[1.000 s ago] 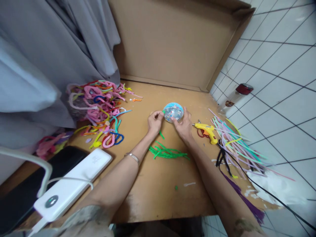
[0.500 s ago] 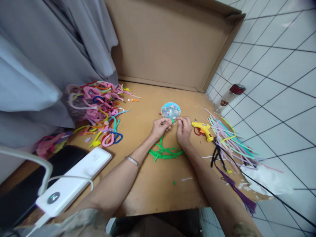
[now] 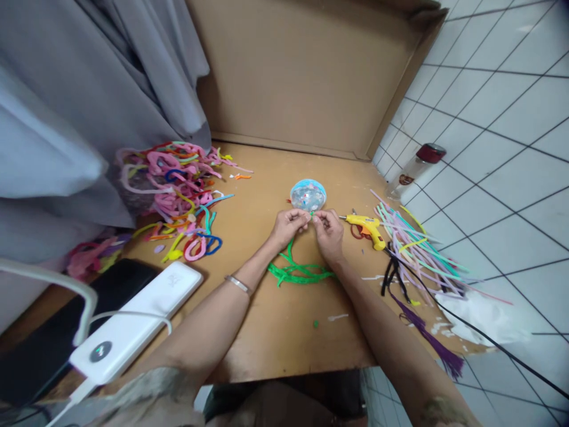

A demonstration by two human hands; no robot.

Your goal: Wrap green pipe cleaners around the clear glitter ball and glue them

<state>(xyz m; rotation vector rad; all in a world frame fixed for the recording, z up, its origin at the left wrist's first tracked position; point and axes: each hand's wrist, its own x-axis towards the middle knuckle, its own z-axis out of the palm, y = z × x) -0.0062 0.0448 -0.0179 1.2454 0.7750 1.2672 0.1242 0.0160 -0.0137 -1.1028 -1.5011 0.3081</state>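
Observation:
My left hand point(image 3: 290, 228) and my right hand point(image 3: 329, 236) meet fingertip to fingertip over the middle of the table. Both are closed in a pinch on a green pipe cleaner point(image 3: 312, 213), of which only a short piece shows between them. Under and behind my left fingers, a green strand runs down to a loose heap of green pipe cleaners point(image 3: 296, 274) between my forearms. Just beyond my fingertips is a round clear container with a blue rim point(image 3: 308, 196), holding small bits. A yellow glue gun point(image 3: 368, 230) lies right of my right hand.
Tangled, mostly pink pipe cleaners point(image 3: 166, 178) fill the left back. At front left lies a white power bank point(image 3: 137, 323) with a cable. Straight pipe cleaners point(image 3: 413, 249), a purple tassel point(image 3: 424, 329) and a clear jar point(image 3: 413, 172) line the right. A cardboard panel point(image 3: 293, 77) stands behind.
My right hand has turned slightly and moved left, bringing its fingertips closer to my left ones. Less of the green piece shows between them. The camera view has shifted a little.

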